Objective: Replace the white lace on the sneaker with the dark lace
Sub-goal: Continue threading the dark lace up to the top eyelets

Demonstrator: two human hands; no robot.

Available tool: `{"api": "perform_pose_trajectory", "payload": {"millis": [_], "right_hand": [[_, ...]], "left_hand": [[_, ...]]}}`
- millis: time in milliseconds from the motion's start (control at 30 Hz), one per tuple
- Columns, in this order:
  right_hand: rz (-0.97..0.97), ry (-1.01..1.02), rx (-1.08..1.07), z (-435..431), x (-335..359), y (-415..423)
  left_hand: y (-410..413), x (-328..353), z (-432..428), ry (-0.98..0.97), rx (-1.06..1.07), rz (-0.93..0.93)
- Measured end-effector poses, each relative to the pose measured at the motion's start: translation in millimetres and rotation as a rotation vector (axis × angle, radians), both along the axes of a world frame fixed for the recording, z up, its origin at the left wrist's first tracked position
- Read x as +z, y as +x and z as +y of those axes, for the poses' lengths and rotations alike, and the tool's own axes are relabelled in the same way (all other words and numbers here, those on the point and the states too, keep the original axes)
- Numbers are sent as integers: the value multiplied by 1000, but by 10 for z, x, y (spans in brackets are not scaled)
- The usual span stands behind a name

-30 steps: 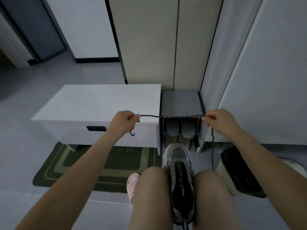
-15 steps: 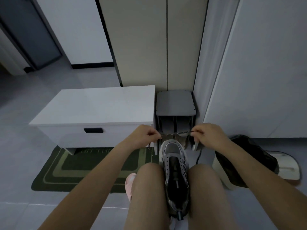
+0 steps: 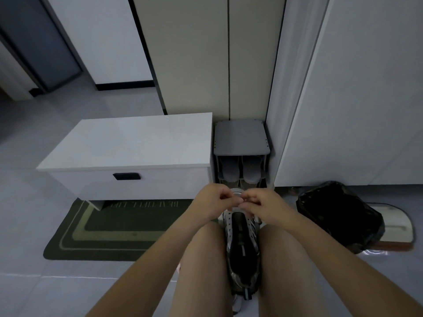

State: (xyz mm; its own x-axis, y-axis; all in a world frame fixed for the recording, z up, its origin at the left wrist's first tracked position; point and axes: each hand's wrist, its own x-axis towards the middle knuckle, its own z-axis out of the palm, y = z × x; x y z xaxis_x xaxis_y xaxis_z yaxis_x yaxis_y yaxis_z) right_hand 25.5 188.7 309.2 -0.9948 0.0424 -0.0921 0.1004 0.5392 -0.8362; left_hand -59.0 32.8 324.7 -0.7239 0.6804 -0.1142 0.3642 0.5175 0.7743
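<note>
A grey and white sneaker with a dark tongue stands clamped between my knees, toe pointing away from me. My left hand and my right hand meet fingertip to fingertip just above the sneaker's toe end. Both hands pinch the dark lace, which is almost wholly hidden inside the fingers. No white lace shows on the shoe or on the floor.
A white drawer bench stands ahead on the left, over a green mat. A grey shoe rack with slippers sits in the corner straight ahead. A black bag lies on the floor to the right.
My hands held the dark lace stretched wide apart at chest height. They have come down and together, and now meet over the sneaker's toe with the lace bunched between them.
</note>
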Motion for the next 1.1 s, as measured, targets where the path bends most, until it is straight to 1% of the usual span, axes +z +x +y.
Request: {"api": "perform_pose_trajectory", "payload": {"millis": [67,100,200,300,333,367,467,500,567,633,667,800,967,1100], "right_hand": [[48,109,-40,91,-23,38],[55,121,-55,144,-27,63],[37,98,-91,258,-57,109],[-9,19,-75,192,-101,114],[0,45,-78,154,-120,106],[25,115,-86,124,-131,96],[111,329,-133,128,-172,67],[115,379,-152,164,-217,63],[63,460,-182,248,-342,64],[-19,517,-171,282,-471,75],[-38,524,-167,281,-527,76],[-40,508,-204,230,-632,51],[-3,683,-178,196,-676,-25],[-53,719,-159,149,-716,-124]], "left_hand": [[-5,-36,-50,8,4,-25],[-6,-60,-73,-4,-1,-22],[26,-116,-95,-28,5,-10],[78,-138,-28,-27,18,-30],[97,-139,12,-30,9,-23],[111,-149,54,-34,10,-16],[127,-245,144,-26,99,-9],[123,-320,156,-61,119,27],[124,-517,169,-205,96,127],[175,-658,170,-326,70,147],[208,-702,177,-341,70,157],[328,-758,218,-292,130,212],[381,-788,250,-242,169,200],[395,-801,254,-247,162,185]]}}
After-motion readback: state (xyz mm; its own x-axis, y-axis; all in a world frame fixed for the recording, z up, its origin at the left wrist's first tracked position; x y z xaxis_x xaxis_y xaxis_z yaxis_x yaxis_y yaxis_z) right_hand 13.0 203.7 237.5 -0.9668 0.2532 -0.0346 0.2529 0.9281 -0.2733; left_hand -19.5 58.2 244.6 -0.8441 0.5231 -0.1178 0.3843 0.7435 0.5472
